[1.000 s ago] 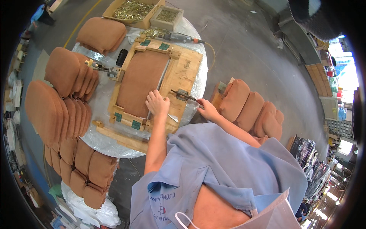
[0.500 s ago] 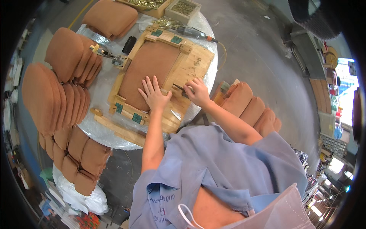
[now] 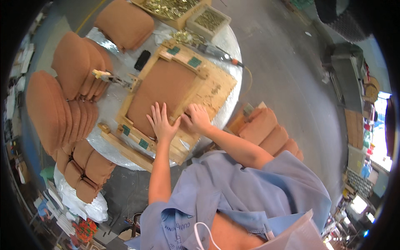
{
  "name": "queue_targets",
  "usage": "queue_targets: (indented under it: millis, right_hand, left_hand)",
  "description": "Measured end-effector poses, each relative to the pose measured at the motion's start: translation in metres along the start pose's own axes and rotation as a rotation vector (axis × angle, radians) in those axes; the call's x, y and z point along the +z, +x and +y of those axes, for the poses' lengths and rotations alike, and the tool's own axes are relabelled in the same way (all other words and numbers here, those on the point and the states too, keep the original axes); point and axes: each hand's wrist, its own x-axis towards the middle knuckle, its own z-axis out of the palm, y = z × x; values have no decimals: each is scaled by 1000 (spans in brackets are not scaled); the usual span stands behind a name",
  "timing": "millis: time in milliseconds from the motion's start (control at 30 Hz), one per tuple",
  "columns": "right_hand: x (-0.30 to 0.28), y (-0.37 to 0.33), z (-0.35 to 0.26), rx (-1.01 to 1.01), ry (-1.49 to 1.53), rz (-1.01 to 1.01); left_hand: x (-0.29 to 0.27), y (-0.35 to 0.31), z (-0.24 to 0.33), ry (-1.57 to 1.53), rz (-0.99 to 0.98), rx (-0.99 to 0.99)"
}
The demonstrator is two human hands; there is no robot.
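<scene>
A brown padded panel (image 3: 166, 81) lies inside a wooden frame jig (image 3: 183, 55) with green patches on its rails, fixed to a wooden board (image 3: 218, 89). My left hand (image 3: 163, 125) rests on the panel's near part, fingers spread, thumb toward the right rail. Beside it, my right hand (image 3: 197, 119) is closed at the right rail, close to my left thumb. It grips a small dark tool, now mostly hidden by the fingers. A metal toggle clamp (image 3: 118, 78) with a yellowish tip is mounted on the jig's left side.
Stacks of brown cushions (image 3: 68, 66) stand left on the plastic-wrapped round table (image 3: 93, 139). Small metal parts fill a tray (image 3: 183, 21) and a box (image 3: 208, 21) at the far edge. Nearby lie a corded hand tool (image 3: 216, 53) and a black object (image 3: 142, 60). More cushions (image 3: 260, 125) are right.
My right hand has moved left and nearer me, from over the board to the rail, carrying the small dark tool. My left hand stays flat on the panel. The view has shifted slightly.
</scene>
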Motion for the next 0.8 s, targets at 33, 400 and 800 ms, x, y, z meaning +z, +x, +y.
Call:
queue_targets:
  millis: [33,400,800]
  right_hand:
    - [-12,6,-3,-25,38,-32]
    - [-43,292,21,-517,-100,-144]
    - [-9,295,13,-734,-417,-497]
  left_hand:
    - [-1,-2,-9,-21,29,-43]
    - [-19,12,-105,201,271,-582]
    - [-17,0,-95,317,13,-627]
